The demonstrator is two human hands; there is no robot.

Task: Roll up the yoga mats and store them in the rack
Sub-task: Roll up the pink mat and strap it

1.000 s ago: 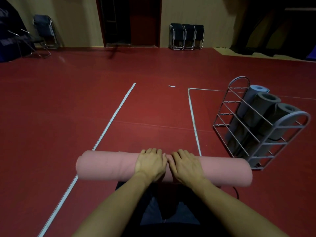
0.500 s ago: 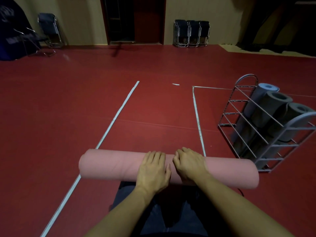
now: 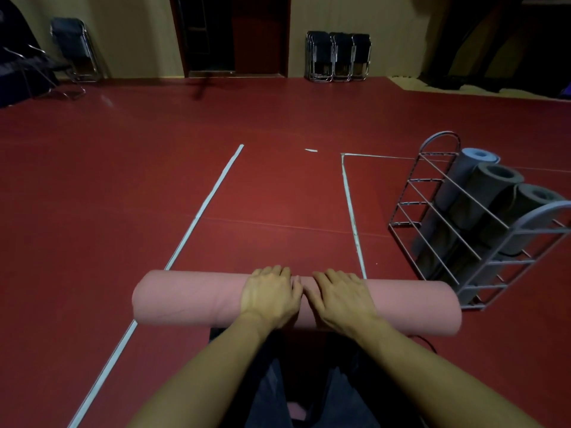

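While it lies fully rolled across the red floor (image 3: 92,211), pink yoga mat (image 3: 191,299) has left hand (image 3: 270,296) and right hand (image 3: 343,299) pressing flat on its middle, each grip released, fingers straight. Wire rack (image 3: 438,211) at right holds three rolled grey mats (image 3: 491,186).

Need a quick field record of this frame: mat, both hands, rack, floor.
mat: pink mat, fully rolled, lying on the floor crosswise
left hand: left hand flat on top of roll, near middle
right hand: right hand flat on top, beside the left
rack: wire rack to the right, holds three rolled grey mats
floor: red floor with pale tape lines
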